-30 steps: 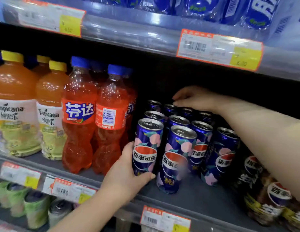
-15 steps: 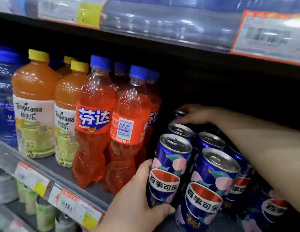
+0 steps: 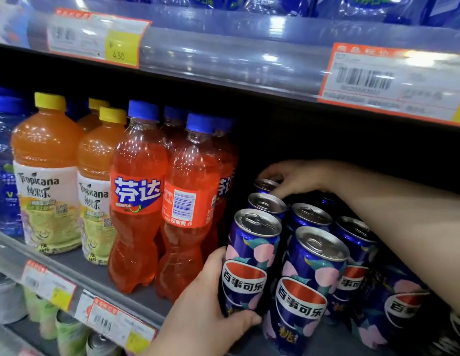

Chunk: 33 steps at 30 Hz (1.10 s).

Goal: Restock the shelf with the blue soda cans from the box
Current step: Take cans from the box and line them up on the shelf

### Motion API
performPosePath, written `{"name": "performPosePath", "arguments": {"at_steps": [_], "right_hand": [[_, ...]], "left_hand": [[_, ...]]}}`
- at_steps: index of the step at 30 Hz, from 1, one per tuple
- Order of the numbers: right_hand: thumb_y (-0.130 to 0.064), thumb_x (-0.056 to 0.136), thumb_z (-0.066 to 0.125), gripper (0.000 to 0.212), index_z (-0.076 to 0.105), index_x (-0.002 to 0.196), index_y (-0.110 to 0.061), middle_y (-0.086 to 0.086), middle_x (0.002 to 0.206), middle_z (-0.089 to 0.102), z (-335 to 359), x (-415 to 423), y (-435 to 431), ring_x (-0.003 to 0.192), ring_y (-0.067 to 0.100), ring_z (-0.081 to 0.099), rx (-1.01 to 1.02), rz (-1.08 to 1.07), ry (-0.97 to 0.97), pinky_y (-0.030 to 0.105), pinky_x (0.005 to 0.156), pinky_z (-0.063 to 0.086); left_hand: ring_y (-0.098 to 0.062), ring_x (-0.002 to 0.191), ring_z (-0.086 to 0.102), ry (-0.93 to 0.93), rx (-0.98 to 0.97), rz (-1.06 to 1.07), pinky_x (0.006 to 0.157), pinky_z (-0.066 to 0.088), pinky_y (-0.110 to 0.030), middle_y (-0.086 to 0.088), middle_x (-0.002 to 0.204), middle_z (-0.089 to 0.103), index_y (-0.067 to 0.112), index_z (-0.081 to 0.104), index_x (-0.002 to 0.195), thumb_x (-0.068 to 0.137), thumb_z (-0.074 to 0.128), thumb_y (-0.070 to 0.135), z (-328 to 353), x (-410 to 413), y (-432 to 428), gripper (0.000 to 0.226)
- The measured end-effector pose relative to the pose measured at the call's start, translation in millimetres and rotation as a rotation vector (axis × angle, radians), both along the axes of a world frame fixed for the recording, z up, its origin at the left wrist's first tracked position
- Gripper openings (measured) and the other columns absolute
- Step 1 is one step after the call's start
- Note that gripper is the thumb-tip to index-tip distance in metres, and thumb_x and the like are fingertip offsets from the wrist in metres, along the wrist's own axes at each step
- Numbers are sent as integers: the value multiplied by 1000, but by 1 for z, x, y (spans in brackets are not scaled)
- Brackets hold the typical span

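The left hand (image 3: 211, 301) wraps the base of the front blue can (image 3: 249, 263), thumb across its label, likely to square it in its row. The right hand (image 3: 293, 178), fingers curled, presses the tops of the rear cans (image 3: 266, 185), apparently pushing them back. All stand on the shelf (image 3: 77, 273) beside the red soda bottles (image 3: 136, 201).

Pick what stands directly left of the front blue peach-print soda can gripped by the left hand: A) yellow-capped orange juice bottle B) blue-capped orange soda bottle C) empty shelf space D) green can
B: the left hand wraps the front blue peach-print soda can, and a blue-capped orange soda bottle stands right beside it.
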State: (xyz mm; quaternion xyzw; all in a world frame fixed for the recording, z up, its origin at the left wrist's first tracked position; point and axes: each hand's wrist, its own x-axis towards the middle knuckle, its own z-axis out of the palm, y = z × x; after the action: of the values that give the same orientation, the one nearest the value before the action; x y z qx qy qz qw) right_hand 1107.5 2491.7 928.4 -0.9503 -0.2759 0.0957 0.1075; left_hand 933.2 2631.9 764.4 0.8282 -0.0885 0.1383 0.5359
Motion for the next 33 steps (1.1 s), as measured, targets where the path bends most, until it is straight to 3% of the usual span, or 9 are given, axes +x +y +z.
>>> {"name": "performPosePath", "arguments": {"at_steps": [4,9,14,18,22,28,30,33], "right_hand": [[-28,71,77,83,33,141,-29,-8,129,45,8,-3,-10,115,12,46,-52,-29,1,25,91,40],[-29,77,73,73,38,140,-17,4,144,42,6,-1,-36,127,18,43,-45,-136,-159,18,93,31],[-27,79,71,59,48,132,-14,4,130,54,-2,1,-45,106,13,50,19,-151,-122,19,86,37],[-20,77,73,57,49,129,-18,3,123,55,3,-2,-49,107,15,54,70,-140,-30,22,88,43],[-17,79,71,52,50,127,-23,-1,119,54,6,-8,-54,104,12,55,54,-140,30,16,79,45],[-12,76,71,55,51,126,-24,2,124,56,7,-13,-58,107,15,57,54,-162,48,22,84,47],[-11,76,71,59,49,129,-25,2,130,54,8,-14,-59,112,15,55,59,-158,75,25,93,45],[-14,74,73,69,43,135,-28,-1,137,49,11,-15,-64,115,10,48,40,-158,76,23,92,40]], "left_hand": [[23,99,50,0,-6,4,79,39,-2,53,104,48,78,14,107,50,73,47,-2,1,0,87],[25,100,46,-6,-5,12,75,39,-2,55,102,45,81,13,101,53,77,43,-3,2,0,88],[29,100,42,-28,8,-1,72,35,7,57,105,41,81,13,104,58,80,39,-6,4,1,91],[29,100,43,-47,27,-2,73,34,7,58,105,40,80,15,103,58,80,36,-7,4,2,91],[28,102,43,-49,23,6,74,36,5,57,106,40,74,19,107,58,81,36,-8,4,2,87],[27,100,44,-55,14,10,72,37,3,57,104,41,82,13,99,59,81,36,-6,3,1,91],[27,98,46,-58,8,10,71,39,1,56,103,44,81,14,99,58,80,36,-6,2,2,90],[27,98,46,-56,-1,8,71,40,-2,56,102,45,80,15,100,58,80,36,-5,2,2,90]]}}
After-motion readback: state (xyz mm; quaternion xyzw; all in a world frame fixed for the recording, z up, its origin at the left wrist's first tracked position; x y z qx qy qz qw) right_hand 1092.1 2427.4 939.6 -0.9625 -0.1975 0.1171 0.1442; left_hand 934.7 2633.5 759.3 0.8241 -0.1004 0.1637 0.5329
